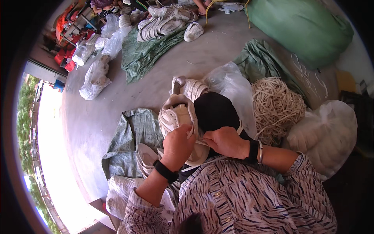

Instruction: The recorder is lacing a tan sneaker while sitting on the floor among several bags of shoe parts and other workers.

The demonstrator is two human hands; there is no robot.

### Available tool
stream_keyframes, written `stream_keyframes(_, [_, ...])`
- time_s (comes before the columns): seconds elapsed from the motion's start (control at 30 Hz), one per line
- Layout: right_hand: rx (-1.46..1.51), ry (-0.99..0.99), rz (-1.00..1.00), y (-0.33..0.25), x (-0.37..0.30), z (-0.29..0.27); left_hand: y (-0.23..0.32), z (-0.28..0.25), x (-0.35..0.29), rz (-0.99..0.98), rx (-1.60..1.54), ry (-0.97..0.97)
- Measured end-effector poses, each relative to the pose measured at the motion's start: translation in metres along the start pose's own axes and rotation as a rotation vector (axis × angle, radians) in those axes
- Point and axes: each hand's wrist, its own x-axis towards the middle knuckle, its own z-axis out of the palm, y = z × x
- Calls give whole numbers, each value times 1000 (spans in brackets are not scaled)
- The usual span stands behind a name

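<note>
l hand (177, 145) w/ fingers closed on beige shoe (176, 115), r hand (228, 142) w/ fingers pinching wht lace (201, 141) nr it.

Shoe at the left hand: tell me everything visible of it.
The off-white shoe has a rounded collar, lace holes, and mesh-like and smooth-looking panels. Its opening shows at the far end; the near part is partly hidden by the left hand, which touches it. Whether the right hand does is unclear.

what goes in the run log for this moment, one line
left hand: curled at pale shoe | right hand: closed at same shoe, hold unclear | lace heap: right of shoe
</note>
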Motion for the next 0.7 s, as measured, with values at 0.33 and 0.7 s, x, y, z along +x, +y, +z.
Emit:
stream_keyframes(0.33, [-42,-21,-9,-2,7,10,-10,-9,19,31,20,-325])
stream_keyframes(0.7, [35,21,-50,-6,1,17,-20,-2,14,140,-130,-255])
